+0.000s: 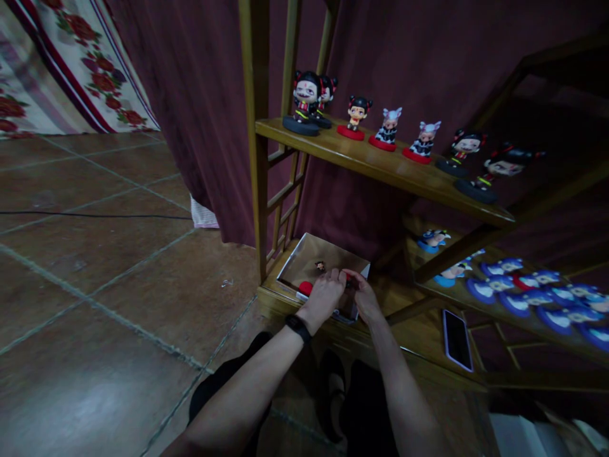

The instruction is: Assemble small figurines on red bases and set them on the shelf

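Both my hands reach into an open cardboard box [304, 254] on the lowest wooden shelf. My left hand [326, 295], with a black band on its wrist, is curled over a small thing with a red base [305, 288] at the box's near edge. My right hand [362, 293] is pinched next to it, fingers touching the left hand's, around a small red part I cannot make out. One tiny dark-haired figurine [320, 266] lies loose on the box floor just beyond my fingers.
A row of several big-headed figurines [356, 114] on round bases stands on the upper wooden shelf [380, 166]. Blue-based figurines [523, 285] fill the middle shelf at right. A phone [457, 339] lies on the bottom shelf. Dark red curtain behind; tiled floor and a black cable [95, 215] at left.
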Motion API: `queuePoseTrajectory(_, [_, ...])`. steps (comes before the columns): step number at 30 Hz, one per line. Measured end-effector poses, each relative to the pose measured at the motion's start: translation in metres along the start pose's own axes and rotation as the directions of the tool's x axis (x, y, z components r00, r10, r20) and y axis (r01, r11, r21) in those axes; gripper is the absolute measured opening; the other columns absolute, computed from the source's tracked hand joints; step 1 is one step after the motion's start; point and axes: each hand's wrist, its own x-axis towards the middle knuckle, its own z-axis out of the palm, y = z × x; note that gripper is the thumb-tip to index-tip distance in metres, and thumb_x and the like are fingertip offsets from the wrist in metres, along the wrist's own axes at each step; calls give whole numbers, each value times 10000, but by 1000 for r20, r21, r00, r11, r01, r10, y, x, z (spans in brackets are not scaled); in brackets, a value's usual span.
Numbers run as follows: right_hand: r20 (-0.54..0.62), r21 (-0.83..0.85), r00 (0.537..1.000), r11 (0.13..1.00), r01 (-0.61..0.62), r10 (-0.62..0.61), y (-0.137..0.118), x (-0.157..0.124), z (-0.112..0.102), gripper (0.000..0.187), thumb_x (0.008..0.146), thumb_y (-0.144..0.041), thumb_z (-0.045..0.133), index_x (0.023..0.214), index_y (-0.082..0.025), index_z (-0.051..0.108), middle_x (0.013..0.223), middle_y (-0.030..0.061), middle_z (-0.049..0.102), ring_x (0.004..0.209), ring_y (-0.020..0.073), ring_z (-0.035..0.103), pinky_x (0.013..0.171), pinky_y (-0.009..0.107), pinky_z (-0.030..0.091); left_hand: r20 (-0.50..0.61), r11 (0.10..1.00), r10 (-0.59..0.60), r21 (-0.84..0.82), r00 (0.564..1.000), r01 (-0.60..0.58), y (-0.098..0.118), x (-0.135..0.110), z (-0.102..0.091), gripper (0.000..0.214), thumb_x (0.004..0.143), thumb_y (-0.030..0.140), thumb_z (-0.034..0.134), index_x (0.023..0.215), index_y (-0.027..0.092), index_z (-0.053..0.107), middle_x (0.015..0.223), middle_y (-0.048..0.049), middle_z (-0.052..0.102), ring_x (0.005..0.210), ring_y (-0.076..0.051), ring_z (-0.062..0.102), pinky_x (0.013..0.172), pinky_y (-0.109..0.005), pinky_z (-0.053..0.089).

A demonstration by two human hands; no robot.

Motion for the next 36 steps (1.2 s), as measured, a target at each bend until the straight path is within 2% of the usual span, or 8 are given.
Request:
queuePoseTrajectory(9, [-28, -9, 1000, 1000, -2, 2, -1, 0, 3, 362, 555, -129, 604, 894, -254, 624, 964, -8, 634, 929, 175, 544, 801, 321, 446, 1, 992, -46, -116, 999, 46, 3, -1, 3, 271, 804, 41, 355, 1031, 135, 469, 991, -122, 524, 955, -210, 525, 813, -331, 393])
queuePoseTrajectory(13, [8, 16, 1000, 1000, -12, 12, -1, 2, 4, 380, 552, -166, 654, 921, -250, 622, 987, -2, 633, 934, 180, 548, 791, 320, 453, -11, 932, -200, -310, 980, 187, -11, 5, 12, 264, 775, 71, 438, 1011, 156, 520, 963, -103, 573, 887, -200, 566, 760, -313, 422])
queuePoseTrajectory(16, [24, 53, 998, 997, -58, 57, -1, 4, 5, 411, 580, -233, 678, 984, -239, 600, 968, 17, 638, 862, 175, 573, 740, 318, 473, 37, 745, -333, -602, 942, 287, -25, 14, 22, 217, 704, 115, 569, 917, 155, 578, 822, -61, 619, 786, -180, 593, 702, -284, 445])
queuePoseTrajectory(19, [-12, 89, 996, 992, -87, 88, -2, 6, 6, 431, 583, -295, 698, 994, -232, 586, 930, 25, 645, 794, 171, 590, 668, 300, 486, 169, 372, -411, -866, 896, 334, -34, 22, 31, 175, 643, 132, 638, 815, 127, 602, 659, -19, 616, 607, -134, 586, 590, -242, 458])
queuePoseTrajectory(22, [-13, 109, 996, 990, -92, 94, -4, 8, 8, 373, 587, -343, 698, 922, -213, 601, 913, 32, 646, 751, 165, 593, 613, 274, 483, 320, -27, -397, -941, 860, 338, -37, 23, 31, 200, 615, 159, 676, 801, 111, 616, 631, -16, 626, 512, -97, 562, 530, -214, 456])
queuePoseTrajectory(24, [9, 131, 995, 986, -99, 99, -7, 9, 10, 353, 594, -363, 691, 895, -200, 607, 902, 36, 646, 708, 153, 592, 594, 265, 480, 408, -199, -377, -912, 831, 358, -37, 22, 27, 223, 604, 160, 693, 809, 106, 622, 657, -36, 646, 505, -95, 573, 532, -213, 467])
queuePoseTrajectory(30, [-22, 189, 994, 977, -97, 103, -13, 11, 9, 403, 588, -360, 692, 951, -211, 601, 951, 44, 643, 709, 156, 602, 611, 285, 491, 557, -393, -385, -820, 736, 415, -37, 22, 19, 139, 652, 116, 655, 775, 118, 590, 668, -52, 661, 527, -108, 611, 554, -220, 499])
queuePoseTrajectory(36, [-120, 213, 988, 974, -74, 101, -10, 15, 6, 332, 593, -347, 678, 883, -193, 630, 927, 51, 650, 785, 178, 602, 627, 285, 492, 601, -452, -348, -780, 720, 433, -34, 23, 22, 140, 636, 69, 642, 740, 116, 560, 637, -59, 661, 549, -132, 629, 532, -208, 494])
